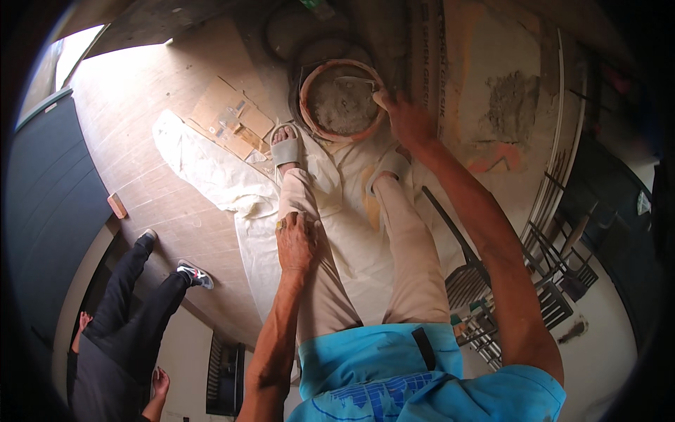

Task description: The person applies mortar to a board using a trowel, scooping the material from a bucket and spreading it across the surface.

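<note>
A round orange-rimmed bucket (pixel 305 105) stands on the floor in front of my feet, holding wet grey cement mortar (pixel 339 107). My right hand (pixel 406 116) is closed around the handle of a trowel (pixel 362 80), at the bucket's right rim. The trowel's blade reaches over the mortar; its edge is hard to make out against the grey. My left hand (pixel 295 241) lies on my left knee, its fingers laid over the trouser leg and a ring on one of them. Nothing shows in that hand.
Under my sandals spreads a white sheet (pixel 260 218), with flattened cardboard (pixel 228 112) beside it. Right of the bucket lies a board with a grey mortar patch (pixel 513 105). Metal racks (pixel 555 302) stand at right. At left are another person's legs (pixel 158 302) and a small block (pixel 117 205).
</note>
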The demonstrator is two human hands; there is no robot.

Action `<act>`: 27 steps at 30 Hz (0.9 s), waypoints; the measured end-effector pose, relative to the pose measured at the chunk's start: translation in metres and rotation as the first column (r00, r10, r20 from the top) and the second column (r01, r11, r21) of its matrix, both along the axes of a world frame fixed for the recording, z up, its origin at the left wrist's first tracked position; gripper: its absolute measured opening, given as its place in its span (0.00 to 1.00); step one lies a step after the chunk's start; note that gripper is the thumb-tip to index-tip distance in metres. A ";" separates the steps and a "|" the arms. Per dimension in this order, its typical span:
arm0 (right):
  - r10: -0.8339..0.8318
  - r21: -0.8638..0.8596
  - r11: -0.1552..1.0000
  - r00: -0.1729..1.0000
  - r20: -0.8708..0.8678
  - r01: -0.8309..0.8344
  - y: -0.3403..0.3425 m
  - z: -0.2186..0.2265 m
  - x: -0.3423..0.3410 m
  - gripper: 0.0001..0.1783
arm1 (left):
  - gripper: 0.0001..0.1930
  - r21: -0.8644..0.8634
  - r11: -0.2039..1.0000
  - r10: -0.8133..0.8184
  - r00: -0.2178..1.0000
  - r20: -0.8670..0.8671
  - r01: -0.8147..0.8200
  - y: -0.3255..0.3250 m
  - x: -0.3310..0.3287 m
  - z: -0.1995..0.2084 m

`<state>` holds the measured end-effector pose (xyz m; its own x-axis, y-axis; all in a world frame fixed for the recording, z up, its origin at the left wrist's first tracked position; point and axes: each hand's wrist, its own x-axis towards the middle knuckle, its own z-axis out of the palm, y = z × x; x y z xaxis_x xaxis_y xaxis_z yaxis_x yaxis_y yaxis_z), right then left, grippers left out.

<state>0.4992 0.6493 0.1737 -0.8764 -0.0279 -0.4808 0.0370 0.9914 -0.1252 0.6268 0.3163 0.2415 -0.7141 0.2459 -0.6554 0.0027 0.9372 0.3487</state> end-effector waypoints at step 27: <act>0.087 0.135 0.986 0.993 0.077 -0.097 0.008 -0.003 0.020 0.19 | 0.20 0.009 1.000 -0.020 0.997 -0.073 0.021 -0.002 0.005 -0.007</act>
